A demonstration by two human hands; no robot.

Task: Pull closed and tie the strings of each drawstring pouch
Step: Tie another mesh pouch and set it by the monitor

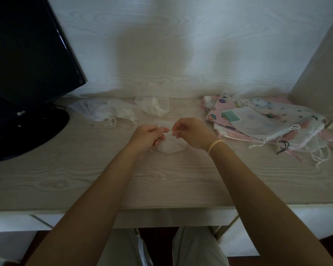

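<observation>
- Fingers [162, 129] of the left hand [146, 138] are curled round the gathered neck of a small white pouch [171, 145], pinching one end of its white string [170, 132].
- Fingers of the right hand [190, 132] are curled too, pinching the other end of the string, which runs short and taut between the two hands, roughly left to right.
- White pouch lies on the bench [85, 169] at mid-depth, partly under both hands; its rounded body bulges toward the person, its neck toward the left hand. Its long axis cannot be told.
- Pale band [215, 144] circles the right wrist.
- Farther back lie a tied white pouch [154, 107] and a heap of sheer white pouches [108, 112].
- Stack of printed pink and white pouches [258, 120] sits to the right, loose strings trailing.
- Dark monitor [27, 64] stands at the left.
</observation>
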